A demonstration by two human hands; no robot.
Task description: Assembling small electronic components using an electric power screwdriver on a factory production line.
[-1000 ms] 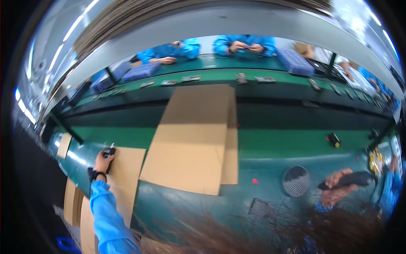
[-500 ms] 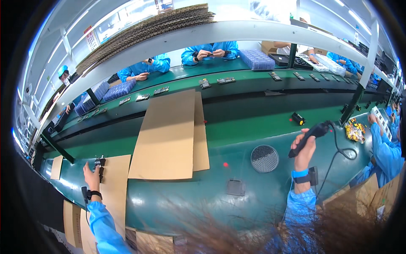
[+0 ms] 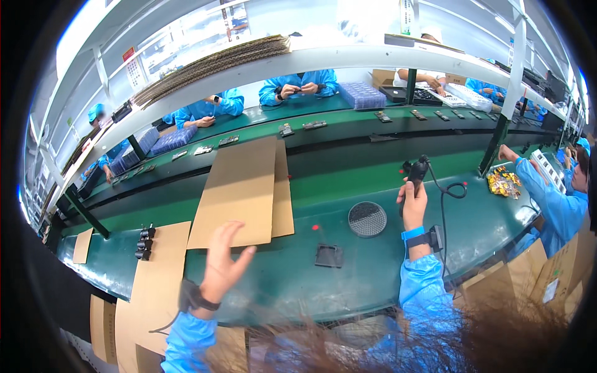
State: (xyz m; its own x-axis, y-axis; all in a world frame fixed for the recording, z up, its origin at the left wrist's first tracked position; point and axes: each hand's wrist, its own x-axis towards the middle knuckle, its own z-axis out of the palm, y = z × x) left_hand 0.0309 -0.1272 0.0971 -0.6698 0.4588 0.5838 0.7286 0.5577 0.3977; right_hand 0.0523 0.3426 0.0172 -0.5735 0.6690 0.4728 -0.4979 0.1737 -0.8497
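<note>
Over my remote feed I see a glossy green counter below a white shelf, blue-sleeved workers beyond. My left hand is spread, empty, near a cardboard sheet; well apart, my right hand grips a black corded tool.

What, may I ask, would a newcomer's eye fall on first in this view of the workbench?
Probably the large tan cardboard left of centre, with the open left hand overlapping its lower edge in the picture. Next might come the right hand, right of centre, gripping a black corded tool. Farther right, a heap of small yellow parts stands out on the green bench.
</note>
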